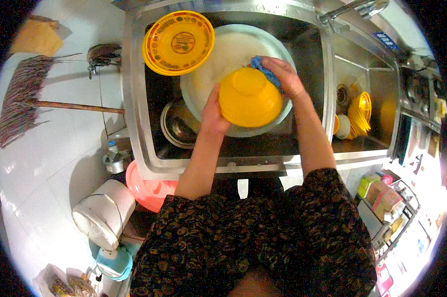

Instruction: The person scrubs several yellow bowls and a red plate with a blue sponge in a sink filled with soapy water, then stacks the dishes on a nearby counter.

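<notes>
A yellow bowl (251, 102) is held bottom side up over a pale basin (279, 44) of cloudy, sudsy water. My left hand (214, 115) grips the bowl's left side, its fingers hidden beneath. Against the bowl's upper right side, my right hand (284, 76) presses a blue cloth (264, 70). A stack of yellow plates (182, 42) with red patterned rims overlaps the basin's upper left edge. Below it at left, metal bowls (179, 128) lie partly under the basin. All of this is inside a stainless steel sink (305, 144).
Several yellow bowls (359, 115) and a white bowl (343, 126) lie in the right-hand sink compartment. A faucet (349, 11) reaches over the divider from the top. At left are a broom (27, 100), a white bucket (105, 211) and a pink basin (149, 189).
</notes>
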Demonstrator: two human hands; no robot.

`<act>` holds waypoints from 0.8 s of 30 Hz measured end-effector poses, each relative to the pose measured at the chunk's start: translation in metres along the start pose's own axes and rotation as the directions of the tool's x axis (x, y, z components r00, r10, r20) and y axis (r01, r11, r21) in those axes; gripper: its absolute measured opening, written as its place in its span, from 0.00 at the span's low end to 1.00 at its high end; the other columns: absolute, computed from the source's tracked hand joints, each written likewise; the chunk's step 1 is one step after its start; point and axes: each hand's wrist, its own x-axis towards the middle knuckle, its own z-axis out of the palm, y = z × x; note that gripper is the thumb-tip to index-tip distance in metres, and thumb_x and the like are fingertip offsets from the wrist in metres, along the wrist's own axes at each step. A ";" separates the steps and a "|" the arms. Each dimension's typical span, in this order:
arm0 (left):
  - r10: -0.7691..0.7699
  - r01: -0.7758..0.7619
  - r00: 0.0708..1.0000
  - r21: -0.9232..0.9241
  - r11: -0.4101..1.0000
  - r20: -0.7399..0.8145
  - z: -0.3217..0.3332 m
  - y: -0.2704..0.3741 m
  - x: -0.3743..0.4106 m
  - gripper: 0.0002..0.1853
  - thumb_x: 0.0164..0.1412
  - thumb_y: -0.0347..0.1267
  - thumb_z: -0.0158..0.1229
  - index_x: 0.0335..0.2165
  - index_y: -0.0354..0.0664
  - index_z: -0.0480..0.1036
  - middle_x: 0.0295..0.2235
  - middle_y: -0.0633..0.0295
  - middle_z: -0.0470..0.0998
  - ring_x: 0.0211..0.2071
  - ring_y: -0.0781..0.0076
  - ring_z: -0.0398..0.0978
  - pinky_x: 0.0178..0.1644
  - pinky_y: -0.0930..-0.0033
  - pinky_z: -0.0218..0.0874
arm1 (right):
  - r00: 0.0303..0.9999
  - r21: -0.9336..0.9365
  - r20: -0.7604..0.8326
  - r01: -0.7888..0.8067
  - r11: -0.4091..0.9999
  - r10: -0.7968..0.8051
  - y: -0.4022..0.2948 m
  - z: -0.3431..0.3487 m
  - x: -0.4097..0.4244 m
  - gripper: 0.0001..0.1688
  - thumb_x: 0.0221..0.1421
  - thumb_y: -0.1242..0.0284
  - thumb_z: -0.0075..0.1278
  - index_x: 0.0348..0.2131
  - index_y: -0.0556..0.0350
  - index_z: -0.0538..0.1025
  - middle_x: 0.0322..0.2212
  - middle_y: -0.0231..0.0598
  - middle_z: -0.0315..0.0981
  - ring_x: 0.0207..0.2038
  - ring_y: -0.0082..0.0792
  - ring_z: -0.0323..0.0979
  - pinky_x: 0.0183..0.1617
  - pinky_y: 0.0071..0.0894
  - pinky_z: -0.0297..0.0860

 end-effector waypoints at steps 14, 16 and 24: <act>-0.198 0.265 0.915 -0.153 0.952 0.352 0.017 0.019 -0.023 0.30 0.63 0.51 0.42 0.52 0.40 0.62 0.49 0.52 0.69 0.51 0.55 0.67 0.55 0.56 0.59 | 0.783 -0.788 0.591 0.612 0.065 -0.194 0.014 0.034 0.042 0.17 0.57 0.68 0.46 0.45 0.53 0.73 0.42 0.37 0.74 0.41 0.34 0.72 0.46 0.30 0.68; 0.000 0.009 0.977 -0.043 0.999 0.214 -0.008 0.018 -0.021 0.27 0.62 0.47 0.45 0.52 0.38 0.62 0.49 0.54 0.69 0.51 0.57 0.67 0.55 0.57 0.59 | 0.953 -0.832 0.259 0.304 0.465 -0.159 0.029 0.027 0.045 0.19 0.59 0.69 0.43 0.49 0.53 0.70 0.45 0.39 0.72 0.43 0.36 0.71 0.48 0.32 0.67; 0.179 -0.206 0.979 0.467 0.860 0.102 -0.013 0.008 -0.009 0.22 0.62 0.36 0.48 0.50 0.34 0.63 0.49 0.57 0.69 0.50 0.66 0.68 0.54 0.62 0.59 | 0.985 0.551 -0.106 -0.052 0.833 0.132 0.137 0.010 0.054 0.23 0.63 0.66 0.37 0.54 0.56 0.63 0.48 0.44 0.68 0.49 0.38 0.68 0.53 0.37 0.66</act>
